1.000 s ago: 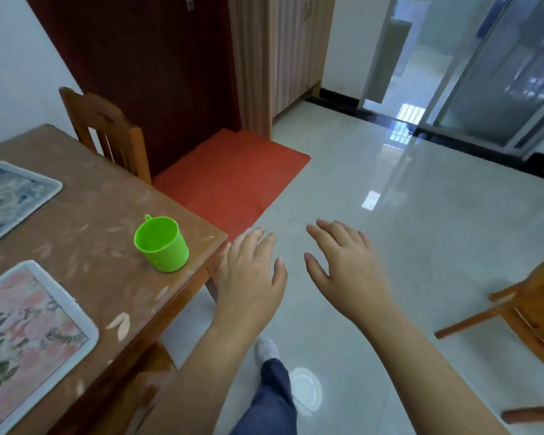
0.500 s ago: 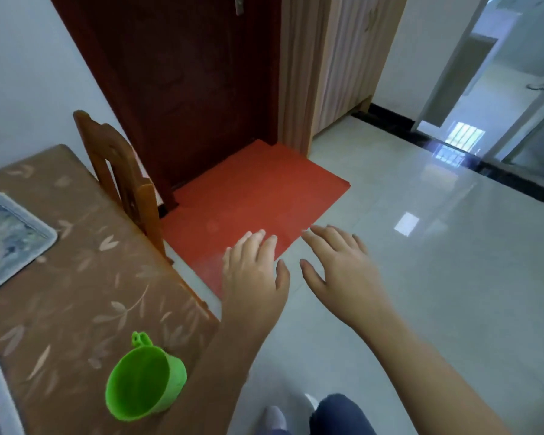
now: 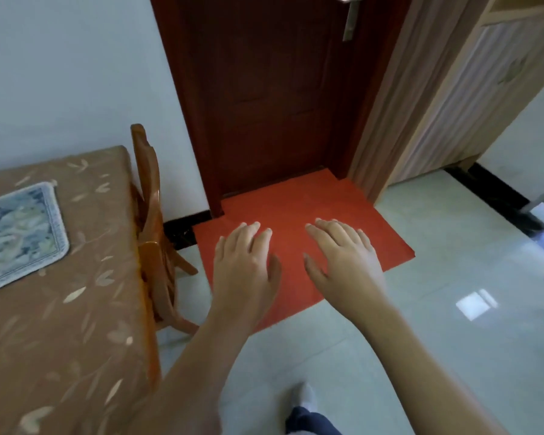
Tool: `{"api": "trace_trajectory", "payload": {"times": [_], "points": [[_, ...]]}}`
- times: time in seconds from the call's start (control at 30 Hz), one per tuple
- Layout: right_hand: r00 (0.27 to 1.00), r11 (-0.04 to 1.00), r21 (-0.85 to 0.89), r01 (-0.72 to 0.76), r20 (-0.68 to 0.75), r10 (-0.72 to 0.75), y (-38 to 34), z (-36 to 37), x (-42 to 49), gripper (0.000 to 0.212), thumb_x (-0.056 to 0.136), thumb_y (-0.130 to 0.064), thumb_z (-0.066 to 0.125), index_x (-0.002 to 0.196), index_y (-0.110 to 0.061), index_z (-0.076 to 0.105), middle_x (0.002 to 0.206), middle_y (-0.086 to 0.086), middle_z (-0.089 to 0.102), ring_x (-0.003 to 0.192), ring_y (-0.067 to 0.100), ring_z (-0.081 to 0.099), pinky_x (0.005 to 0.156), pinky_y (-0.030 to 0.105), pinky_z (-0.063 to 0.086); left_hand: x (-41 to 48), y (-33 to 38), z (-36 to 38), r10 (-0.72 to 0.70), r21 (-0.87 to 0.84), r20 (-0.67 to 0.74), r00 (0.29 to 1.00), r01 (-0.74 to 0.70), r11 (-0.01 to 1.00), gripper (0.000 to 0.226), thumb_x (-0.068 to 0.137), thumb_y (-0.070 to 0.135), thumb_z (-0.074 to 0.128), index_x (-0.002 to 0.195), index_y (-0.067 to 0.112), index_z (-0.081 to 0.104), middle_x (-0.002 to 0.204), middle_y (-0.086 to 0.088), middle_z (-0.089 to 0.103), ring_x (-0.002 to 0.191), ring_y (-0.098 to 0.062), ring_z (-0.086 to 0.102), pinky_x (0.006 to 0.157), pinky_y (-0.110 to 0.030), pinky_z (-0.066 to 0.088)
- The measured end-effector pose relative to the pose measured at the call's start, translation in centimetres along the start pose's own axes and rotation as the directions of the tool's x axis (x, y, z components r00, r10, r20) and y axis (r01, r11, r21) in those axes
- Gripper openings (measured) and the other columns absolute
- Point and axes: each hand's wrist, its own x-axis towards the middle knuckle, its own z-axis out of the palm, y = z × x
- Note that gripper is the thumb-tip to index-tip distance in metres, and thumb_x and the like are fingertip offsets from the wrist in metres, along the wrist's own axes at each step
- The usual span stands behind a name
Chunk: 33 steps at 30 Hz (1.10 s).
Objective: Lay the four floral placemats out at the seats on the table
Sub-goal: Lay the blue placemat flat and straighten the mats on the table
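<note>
The view swung away from the glass doors and the open floor toward the dark red door (image 3: 270,89), so that its handle (image 3: 349,17) came into sight at the top. The green cup and the pink floral placemat passed out of view at the lower left, and only the blue floral placemat (image 3: 16,233) was left showing on the bench (image 3: 76,309). The wooden chair (image 3: 151,215) at the bench's end shifted from the far left toward the middle. The left grip (image 3: 245,265), a second earlier beside the bench corner, and the right grip (image 3: 343,262), earlier over pale floor, both came to hang over the red mat (image 3: 296,202), a little wider apart.
</note>
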Motion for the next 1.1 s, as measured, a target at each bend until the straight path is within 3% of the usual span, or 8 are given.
{"api": "trace_trajectory", "payload": {"times": [0.23,0.37,0.6,0.8,1.1], "points": [[0.972,0.973,0.101,0.209,0.088,-0.218,0.8,1.4,10.1,0.044,0.09,-0.032,0.05,0.132,-0.019,0.044,0.141,0.0,0.044,0.134,0.021,0.03,0.111,0.046,0.018,5.3,-2.0,0.4,-0.19,0.08,-0.098,0.977,0.198,0.977,0.041,0.078,0.01,0.067,0.117,0.001,0.056,0.121,-0.018,0.057,0.118,-0.037,0.048,0.098,-0.054,0.037],[0.921,0.927,0.171,0.335,0.147,-0.36,-1.6,4.0,14.8,0.044,0.09,-0.031,0.049,0.132,-0.019,0.044,0.141,0.001,0.043,0.134,0.021,0.03,0.111,0.046,0.019,7.4,-5.0,-0.5,-0.308,0.094,-0.175,0.935,0.328,0.94,0.04,0.073,0.005,0.069,0.111,-0.001,0.06,0.117,-0.02,0.059,0.112,-0.038,0.053,0.091,-0.058,0.042],[0.838,0.826,0.216,0.52,0.06,-0.543,-8.1,8.2,24.4,0.041,0.083,-0.022,0.062,0.121,-0.012,0.055,0.128,0.008,0.056,0.126,0.029,0.043,0.103,0.053,0.03,12.6,-13.2,-2.4,-0.442,0.114,-0.321,0.838,0.497,0.86,0.037,0.076,0.005,0.066,0.112,-0.001,0.06,0.118,-0.02,0.059,0.113,-0.038,0.051,0.095,-0.053,0.041],[0.681,0.667,0.233,0.707,0.027,-0.732,-16.1,11.9,31.7,0.039,0.078,-0.02,0.067,0.114,-0.007,0.06,0.119,0.013,0.062,0.115,0.032,0.054,0.093,0.053,0.041,15.7,-20.7,-4.8,-0.548,0.131,-0.423,0.722,0.647,0.751,0.038,0.08,0.016,0.053,0.115,0.001,0.057,0.119,-0.019,0.058,0.113,-0.038,0.05,0.094,-0.056,0.04],[0.436,0.457,0.342,0.821,0.14,-0.889,-23.3,17.3,37.8,0.039,0.083,-0.024,0.06,0.12,-0.012,0.055,0.126,0.008,0.057,0.124,0.028,0.046,0.1,0.053,0.037,16.8,-26.7,-5.2,-0.663,0.089,-0.524,0.535,0.808,0.582,0.036,0.073,0.004,0.066,0.109,-0.001,0.061,0.112,-0.021,0.061,0.104,-0.039,0.056,0.091,-0.052,0.044]]}}
